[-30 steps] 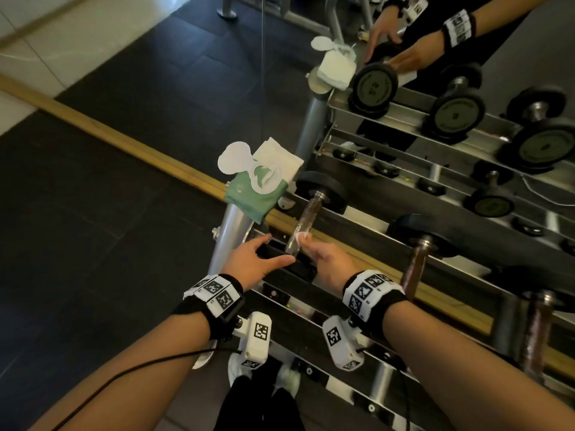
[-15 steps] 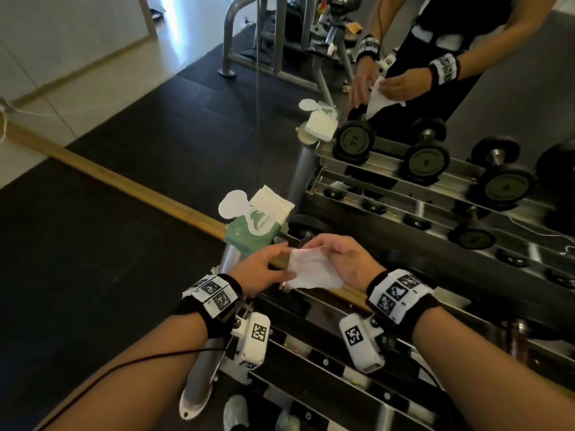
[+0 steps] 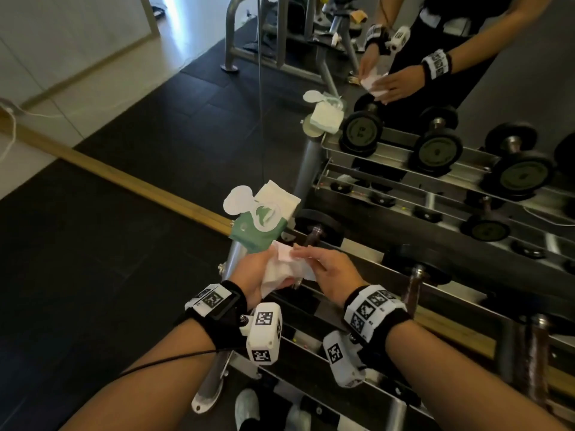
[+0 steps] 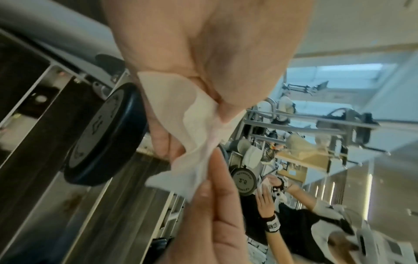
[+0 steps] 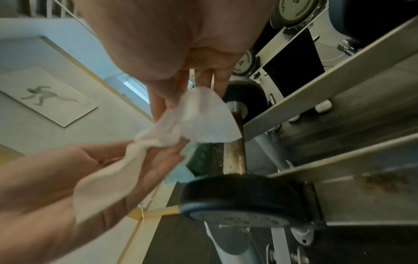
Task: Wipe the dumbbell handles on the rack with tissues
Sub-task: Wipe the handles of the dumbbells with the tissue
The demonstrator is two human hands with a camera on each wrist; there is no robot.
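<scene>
A crumpled white tissue [image 3: 284, 270] hangs between both hands, just above the rack's [image 3: 367, 301] left end. My left hand [image 3: 273, 262] grips its lower bunch, and my right hand [image 3: 300, 251] pinches its upper edge. The left wrist view has the tissue [image 4: 192, 135] stretched from my left fingers to the right fingertips [image 4: 217, 178]. Under the tissue [image 5: 203, 119] in the right wrist view lies the leftmost dumbbell, with a rusty handle [image 5: 234, 153] and a black plate [image 5: 244, 194]. From the head view my hands largely hide that handle [image 3: 312, 236]. Neither hand touches it.
A green tissue pack [image 3: 259, 227] with its lid flipped open sits on the rack's left post. Further dumbbells [image 3: 413, 286] lie to the right. A mirror behind the rack reflects the dumbbells [image 3: 435, 152] and my hands. Dark floor mats [image 3: 109, 259] lie to the left.
A second ago my right hand held the tissue on the leftmost dumbbell handle, with the left hand by its near end. Both hands have lifted off and now hold the tissue together.
</scene>
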